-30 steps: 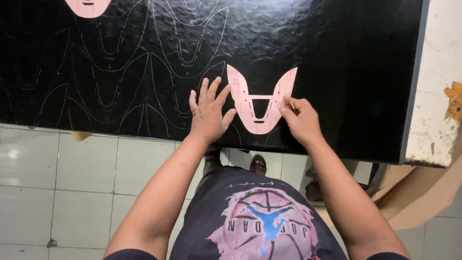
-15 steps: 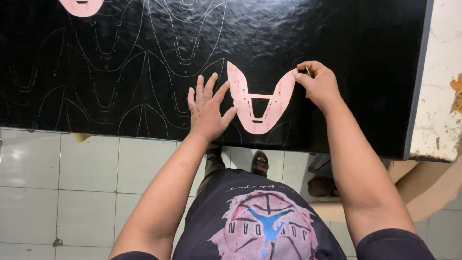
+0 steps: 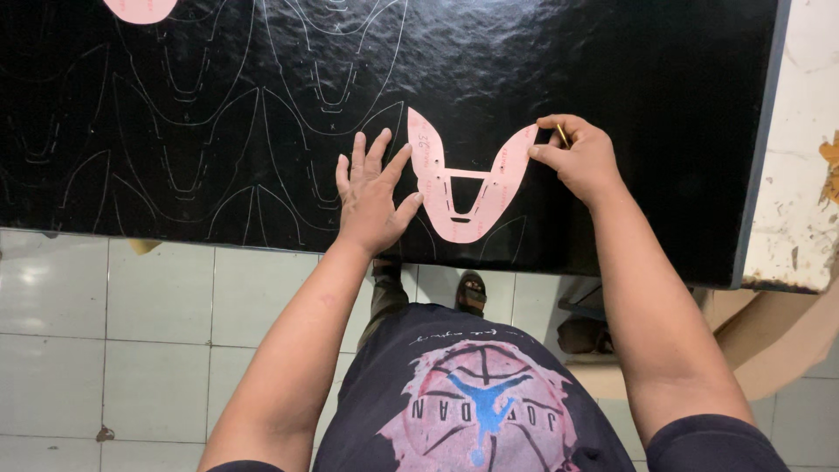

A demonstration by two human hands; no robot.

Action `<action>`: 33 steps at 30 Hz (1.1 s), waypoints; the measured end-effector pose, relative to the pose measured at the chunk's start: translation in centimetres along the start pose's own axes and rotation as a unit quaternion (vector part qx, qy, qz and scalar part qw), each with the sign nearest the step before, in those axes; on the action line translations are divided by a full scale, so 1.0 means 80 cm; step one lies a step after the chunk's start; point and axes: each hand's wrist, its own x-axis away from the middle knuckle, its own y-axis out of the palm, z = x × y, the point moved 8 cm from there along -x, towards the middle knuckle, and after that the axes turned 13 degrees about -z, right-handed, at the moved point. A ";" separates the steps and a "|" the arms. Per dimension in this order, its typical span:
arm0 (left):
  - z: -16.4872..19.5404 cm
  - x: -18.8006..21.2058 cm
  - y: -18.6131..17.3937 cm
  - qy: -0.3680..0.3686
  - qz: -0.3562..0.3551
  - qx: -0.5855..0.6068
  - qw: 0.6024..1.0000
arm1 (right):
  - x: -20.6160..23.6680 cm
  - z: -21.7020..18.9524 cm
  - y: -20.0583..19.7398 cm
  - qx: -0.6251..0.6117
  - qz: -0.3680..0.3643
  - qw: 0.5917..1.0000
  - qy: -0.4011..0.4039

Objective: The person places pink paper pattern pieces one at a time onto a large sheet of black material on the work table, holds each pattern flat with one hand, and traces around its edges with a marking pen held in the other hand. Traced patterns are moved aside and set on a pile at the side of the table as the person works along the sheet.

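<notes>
A pink U-shaped paper pattern (image 3: 463,188) lies flat on a black sheet of material (image 3: 559,61) marked with several thin traced outlines. My left hand (image 3: 371,192) rests flat on the sheet, fingers spread, its thumb touching the pattern's left arm. My right hand (image 3: 581,157) pinches a thin yellow pencil (image 3: 562,134) at the tip of the pattern's right arm.
A second pink pattern (image 3: 140,9) peeks in at the top left edge. The black sheet ends at a worn white table surface (image 3: 808,149) on the right. Below the sheet's near edge are pale floor tiles (image 3: 131,350) and my feet.
My right hand has moved from the pattern's lower right side up along its right arm to the tip. The left hand has stayed pressed beside the pattern.
</notes>
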 end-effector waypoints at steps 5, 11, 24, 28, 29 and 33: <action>0.000 0.001 -0.001 0.007 0.002 0.005 1.000 | 0.004 -0.007 0.002 0.014 -0.001 1.000 0.009; 0.000 -0.001 -0.004 0.000 -0.010 0.016 1.000 | 0.010 -0.012 0.002 0.027 0.011 0.998 0.048; 0.000 0.001 -0.007 0.007 -0.002 0.027 1.000 | 0.010 -0.016 0.003 0.009 0.008 1.000 0.003; -0.002 -0.001 -0.006 0.006 -0.006 0.033 0.999 | 0.008 -0.011 0.003 0.012 0.006 1.000 0.024; -0.002 0.000 -0.005 0.007 -0.006 0.033 0.999 | 0.009 -0.011 0.003 0.014 0.006 1.000 0.026; -0.001 0.000 -0.007 0.007 -0.004 0.036 0.999 | 0.010 -0.014 0.003 0.012 0.000 1.000 0.015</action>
